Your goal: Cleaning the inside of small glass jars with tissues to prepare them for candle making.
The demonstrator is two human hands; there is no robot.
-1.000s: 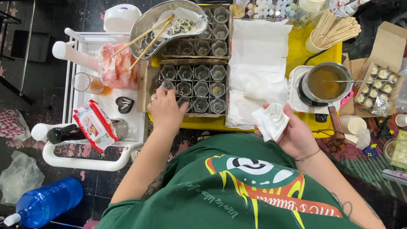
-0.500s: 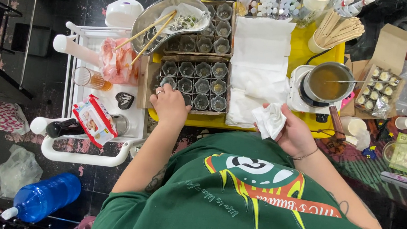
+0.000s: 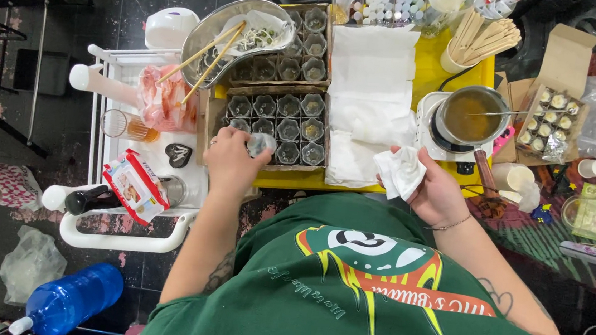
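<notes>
Jar position: small clear glass jar [image 3: 263, 143] at the near edge of the cardboard tray of jars [image 3: 277, 121], lifted just off its slot, at the fingertips of the left hand.
Left hand: left hand [image 3: 230, 161] curled, fingers closed narrowly round the jar; wrist over the front lip of the yellow table [image 3: 432, 71].
Right hand: right hand [image 3: 434, 192] closed on a crumpled white tissue [image 3: 400, 171], held near the table's front edge, well apart from the jar.
Between the hands: sheets of white paper towel [image 3: 370, 80] laid flat on the table.
Behind the tray: second tray of jars, partly covered by a metal bowl [image 3: 209, 34] with two wooden sticks resting in it.
Right of towels: metal pot of amber liquid [image 3: 469, 116] on a small white hotplate; cup of wooden sticks [image 3: 483, 38] behind it; open cardboard box [image 3: 558, 90] of small filled jars beside it.
Left side: white cart [image 3: 114, 173] carrying a red-and-white box [image 3: 134, 186].
Floor: blue bottle [image 3: 71, 300].
</notes>
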